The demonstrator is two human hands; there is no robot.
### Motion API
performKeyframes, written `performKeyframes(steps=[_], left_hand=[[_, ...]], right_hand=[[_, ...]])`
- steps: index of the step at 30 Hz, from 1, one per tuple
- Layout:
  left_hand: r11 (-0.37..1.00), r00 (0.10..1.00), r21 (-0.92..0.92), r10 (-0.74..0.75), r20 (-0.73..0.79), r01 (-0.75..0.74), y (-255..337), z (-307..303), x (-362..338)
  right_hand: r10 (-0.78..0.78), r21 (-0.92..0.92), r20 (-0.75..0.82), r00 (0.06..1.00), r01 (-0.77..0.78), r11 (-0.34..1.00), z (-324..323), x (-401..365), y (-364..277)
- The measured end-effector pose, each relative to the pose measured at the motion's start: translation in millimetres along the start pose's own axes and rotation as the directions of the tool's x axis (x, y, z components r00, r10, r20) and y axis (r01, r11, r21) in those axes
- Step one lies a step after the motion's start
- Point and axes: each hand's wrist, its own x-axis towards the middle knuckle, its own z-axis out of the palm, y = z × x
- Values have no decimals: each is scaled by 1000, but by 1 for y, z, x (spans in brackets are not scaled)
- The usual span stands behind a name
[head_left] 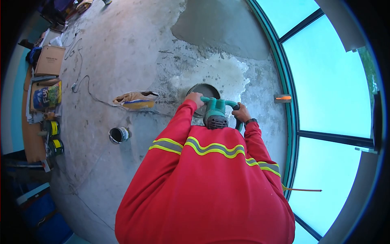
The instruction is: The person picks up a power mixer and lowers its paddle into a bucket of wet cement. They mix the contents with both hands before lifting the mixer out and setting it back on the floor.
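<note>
Both my hands are wrapped around the handles of a green power mixer (215,109), held upright in front of my chest. My left hand (195,99) grips the left handle, and my right hand (242,113) grips the right one, near a black part of the handle. Beyond the mixer stands a round dark bucket (204,87) containing grey material. The mixer's body and my left arm hide part of the bucket, and the lower end of the tool cannot be seen.
An opened paper bag (136,100) and a small dark pail (119,135) are on the floor to the left. A cable (94,97) runs across the concrete. Wet grey screed (223,28) covers the far floor. An orange-handled trowel (283,98) lies by the glass wall at right.
</note>
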Motion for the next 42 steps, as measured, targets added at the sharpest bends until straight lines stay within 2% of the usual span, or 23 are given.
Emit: performKeyframes(steps=[4, 9, 13, 21, 24, 27, 33, 36, 39, 42], left_hand=[[999, 999, 33, -22, 29, 21, 1, -3, 0], [1000, 999, -13, -1, -42, 0, 4, -8, -5], [1000, 1000, 14, -19, 25, 19, 5, -6, -4], [998, 998, -3, -55, 16, 55, 2, -3, -8], [999, 999, 8, -41, -1, 41, -3, 4, -6], [999, 998, 3, -51, -27, 51, -3, 0, -2], [999, 999, -7, -50, -5, 50, 3, -2, -11], [997, 997, -6, -72, -10, 71, 9, -5, -15], [997, 997, -22, -71, -32, 70, 10, -6, -20], [997, 997, 3, -77, -23, 77, 11, -8, -22]], right_hand=[[16, -7, 1, 1000, -16, 1000, 0, -2, -6], [27, -37, -13, 1000, -28, 999, -1, -2, -10], [-22, -30, -19, 1000, 21, 999, 0, 0, -3], [-36, -80, -10, 999, 35, 996, -1, 2, -6], [-50, -40, 4, 999, 51, 998, -1, 3, -4], [-73, -107, -43, 996, 68, 992, 0, 3, -5], [-3, -38, 8, 1000, 3, 999, -4, -2, -9], [-54, -45, -4, 999, 54, 998, -4, -3, -6], [-23, 8, 2, 1000, 23, 1000, -2, -3, -4], [-26, -65, -21, 999, 25, 998, -2, -2, -4]])
